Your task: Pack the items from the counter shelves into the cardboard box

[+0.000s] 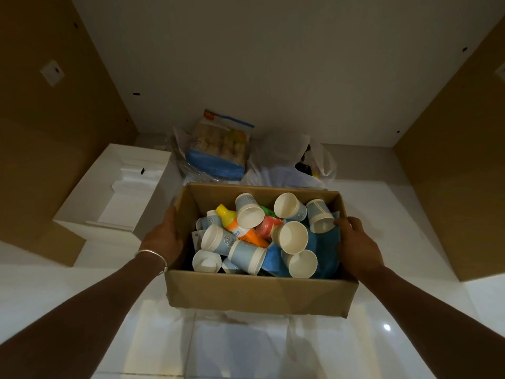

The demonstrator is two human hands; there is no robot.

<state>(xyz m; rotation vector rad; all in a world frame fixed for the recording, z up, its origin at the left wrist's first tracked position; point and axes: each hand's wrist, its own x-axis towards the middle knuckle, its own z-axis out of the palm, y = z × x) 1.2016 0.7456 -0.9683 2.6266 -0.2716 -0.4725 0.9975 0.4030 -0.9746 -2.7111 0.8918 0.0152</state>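
Paper cups (293, 237) could spill if I tip the cardboard box (259, 292); my left hand (164, 236) and right hand (358, 246) grip its sides.

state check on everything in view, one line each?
cardboard box: open, flaps down, nearly full
paper cups: loose, tipped, empty
orange bottle: lying, capped
left hand: holds box's left wall
right hand: grips right rim
snack pack: outside, unpacked
white plastic bag: outside, crumpled

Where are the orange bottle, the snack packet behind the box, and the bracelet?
orange bottle (240, 231), head view, on its labelled middle.
snack packet (218, 144), head view, on its clear front.
bracelet (153, 254), head view, on the band at the left wrist.
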